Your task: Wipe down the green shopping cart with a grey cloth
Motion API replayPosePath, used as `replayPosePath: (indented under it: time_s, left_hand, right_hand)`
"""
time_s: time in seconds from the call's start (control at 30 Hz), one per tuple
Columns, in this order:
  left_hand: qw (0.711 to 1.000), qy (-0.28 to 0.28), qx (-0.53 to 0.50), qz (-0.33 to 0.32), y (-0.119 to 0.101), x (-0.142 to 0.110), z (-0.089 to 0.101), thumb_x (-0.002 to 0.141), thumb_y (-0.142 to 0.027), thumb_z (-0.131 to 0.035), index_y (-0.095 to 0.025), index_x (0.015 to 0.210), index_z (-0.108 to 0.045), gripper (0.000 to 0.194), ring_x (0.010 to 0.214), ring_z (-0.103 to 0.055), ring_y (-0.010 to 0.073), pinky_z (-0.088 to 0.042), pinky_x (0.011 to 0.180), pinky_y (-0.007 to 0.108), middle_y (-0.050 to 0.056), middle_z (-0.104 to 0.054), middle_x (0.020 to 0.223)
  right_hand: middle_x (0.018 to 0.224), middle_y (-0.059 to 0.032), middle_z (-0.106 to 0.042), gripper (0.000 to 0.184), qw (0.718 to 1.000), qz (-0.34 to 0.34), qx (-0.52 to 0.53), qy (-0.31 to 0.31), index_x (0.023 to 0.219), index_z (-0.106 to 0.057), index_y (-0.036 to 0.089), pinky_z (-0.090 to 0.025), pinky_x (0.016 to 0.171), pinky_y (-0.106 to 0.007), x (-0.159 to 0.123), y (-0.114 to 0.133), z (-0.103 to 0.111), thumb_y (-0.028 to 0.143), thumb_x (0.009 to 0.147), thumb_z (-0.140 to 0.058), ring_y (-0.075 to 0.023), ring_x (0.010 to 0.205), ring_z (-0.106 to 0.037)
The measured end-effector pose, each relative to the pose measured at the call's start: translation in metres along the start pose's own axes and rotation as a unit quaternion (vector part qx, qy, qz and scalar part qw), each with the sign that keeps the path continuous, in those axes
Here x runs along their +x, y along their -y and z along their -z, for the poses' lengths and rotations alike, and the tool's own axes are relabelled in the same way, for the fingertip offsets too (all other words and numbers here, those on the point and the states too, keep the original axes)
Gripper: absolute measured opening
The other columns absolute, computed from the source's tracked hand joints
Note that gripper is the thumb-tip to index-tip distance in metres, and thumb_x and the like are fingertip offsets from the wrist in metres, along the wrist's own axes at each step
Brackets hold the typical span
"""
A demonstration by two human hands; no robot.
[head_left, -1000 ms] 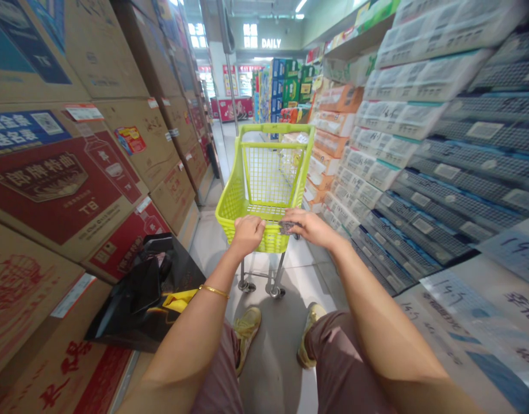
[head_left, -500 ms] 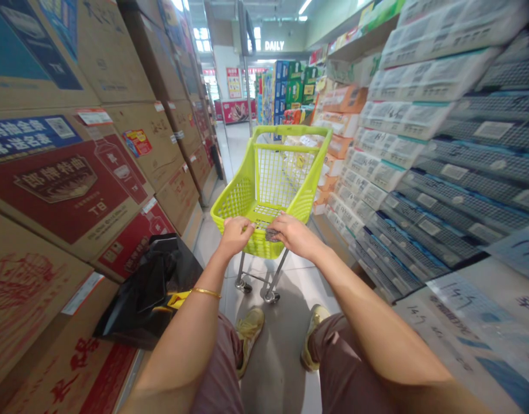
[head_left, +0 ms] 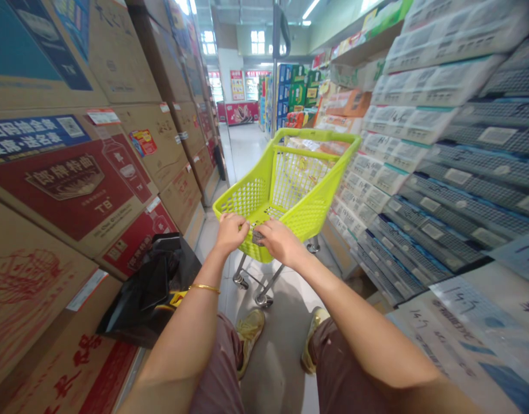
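Observation:
A lime-green plastic shopping cart [head_left: 307, 223] stands before me on metal legs with casters. Its basket is turned so the far end points to the right, and no goods show in it. My left hand [head_left: 232, 232] is closed round the left part of the cart's near edge. Close beside it, my right hand [head_left: 280, 240] presses a small grey, crumpled rag [head_left: 258, 237] against the same edge. Fingers cover much of the rag, so its exact material is unclear.
Stacked cardboard cartons [head_left: 70, 178] line the left side. A black bag [head_left: 146, 296] with something yellow in it sits beside my left forearm. Piled tissue packs [head_left: 411, 129] and grey wrapped packs [head_left: 437, 190] rise on the right. My shoes flank the tiled floor [head_left: 275, 345].
The cart has swung, its far end moving to the right. My right hand with the rag has shifted left along the near edge, nearer my left hand, which keeps its hold.

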State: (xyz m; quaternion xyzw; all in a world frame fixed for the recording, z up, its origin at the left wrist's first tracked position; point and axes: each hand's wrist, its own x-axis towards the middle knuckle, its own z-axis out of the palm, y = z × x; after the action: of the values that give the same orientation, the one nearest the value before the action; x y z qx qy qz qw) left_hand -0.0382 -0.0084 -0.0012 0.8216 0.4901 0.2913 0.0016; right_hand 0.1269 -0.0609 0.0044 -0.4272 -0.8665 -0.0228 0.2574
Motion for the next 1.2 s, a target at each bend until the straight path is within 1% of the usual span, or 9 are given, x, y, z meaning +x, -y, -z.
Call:
replayPosePath:
  time_s: [0.07,0.2,0.27,0.47,0.63,0.7,0.87,1.07,1.2]
  left_hand:
    - [1.0,0.001,0.001,-0.024,-0.009,-0.002,-0.001,0.084,-0.032,-0.036,-0.02,0.055,-0.046,0.033,0.074,-0.052,0.0186,-0.035,0.085,0.038,0.005,-0.06,0.065]
    - [0.999,0.044,-0.031,0.002,-0.016,-0.005,-0.004,0.089,-0.034,-0.03,-0.02,0.052,-0.042,0.041,0.063,-0.049,0.0167,-0.038,0.07,0.033,0.004,-0.055,0.058]
    - [0.997,0.054,-0.049,-0.008,-0.015,-0.006,-0.004,0.09,-0.037,-0.028,-0.02,0.052,-0.04,0.043,0.062,-0.047,0.0157,-0.038,0.067,0.031,0.003,-0.052,0.056]
    - [0.991,0.076,-0.089,-0.059,-0.009,-0.007,-0.004,0.091,-0.04,-0.029,-0.019,0.054,-0.041,0.044,0.065,-0.048,0.0148,-0.039,0.071,0.03,0.001,-0.05,0.06]
    - [0.994,0.03,-0.084,-0.057,-0.009,-0.011,-0.012,0.093,-0.037,-0.026,-0.019,0.069,-0.053,0.04,0.077,-0.052,0.0173,-0.039,0.082,0.034,0.004,-0.058,0.074]
    - [0.994,0.018,-0.085,-0.063,-0.009,-0.013,-0.015,0.094,-0.037,-0.026,-0.019,0.07,-0.053,0.04,0.077,-0.051,0.0175,-0.04,0.08,0.033,0.005,-0.058,0.074]
    - [0.993,0.025,-0.091,-0.065,-0.009,-0.015,-0.018,0.095,-0.036,-0.024,-0.02,0.064,-0.046,0.041,0.075,-0.048,0.0164,-0.04,0.079,0.032,0.004,-0.054,0.071]
    - [0.993,0.016,-0.09,-0.073,-0.005,-0.013,-0.019,0.095,-0.034,-0.023,-0.021,0.062,-0.039,0.039,0.075,-0.047,0.0166,-0.04,0.081,0.032,0.003,-0.05,0.069]
    - [0.992,0.002,-0.091,-0.083,0.001,-0.012,-0.021,0.095,-0.033,-0.024,-0.021,0.063,-0.038,0.037,0.075,-0.046,0.017,-0.04,0.081,0.033,0.003,-0.05,0.069]
  right_hand:
    - [0.091,-0.0081,-0.061,0.023,1.0,0.02,0.015,-0.012,0.105,-0.058,0.015,-0.034,0.102,-0.043,0.0,-0.001,-0.003,0.013,0.083,-0.052,-0.0192,0.093,-0.054]
    - [0.093,-0.0084,-0.061,0.023,0.997,0.063,0.027,-0.028,0.104,-0.058,0.016,-0.033,0.103,-0.046,-0.005,-0.011,-0.005,0.013,0.085,-0.045,-0.0201,0.095,-0.053]
    - [0.096,-0.0079,-0.06,0.024,0.996,0.073,0.038,-0.039,0.104,-0.058,0.018,-0.032,0.104,-0.047,-0.009,-0.021,-0.001,0.015,0.087,-0.043,-0.0198,0.098,-0.052]
    - [0.103,-0.0087,-0.061,0.022,0.99,0.033,0.078,-0.109,0.104,-0.059,0.02,-0.03,0.104,-0.049,-0.021,-0.049,0.009,0.026,0.089,-0.044,-0.0216,0.105,-0.051]
    - [0.105,-0.0065,-0.06,0.026,0.985,-0.011,0.015,-0.174,0.1,-0.063,0.025,-0.031,0.1,-0.045,-0.031,-0.033,-0.011,0.022,0.09,-0.04,-0.0225,0.108,-0.043]
    - [0.104,-0.0058,-0.061,0.027,0.987,-0.009,-0.013,-0.158,0.099,-0.064,0.026,-0.034,0.096,-0.042,-0.034,-0.024,-0.023,0.022,0.09,-0.039,-0.0217,0.102,-0.043]
    - [0.104,-0.0062,-0.062,0.027,0.996,0.023,-0.051,-0.067,0.1,-0.065,0.028,-0.034,0.087,-0.037,-0.034,-0.017,-0.045,0.023,0.091,-0.04,-0.0208,0.097,-0.044]
    - [0.104,-0.0041,-0.064,0.03,0.984,0.088,-0.148,-0.035,0.102,-0.064,0.027,-0.032,0.078,-0.034,-0.038,-0.025,-0.065,0.023,0.094,-0.035,-0.0186,0.094,-0.046]
    - [0.102,-0.0028,-0.065,0.027,0.972,0.142,-0.187,-0.03,0.097,-0.064,0.025,-0.031,0.076,-0.033,-0.045,-0.032,-0.083,0.022,0.093,-0.038,-0.0174,0.092,-0.045]
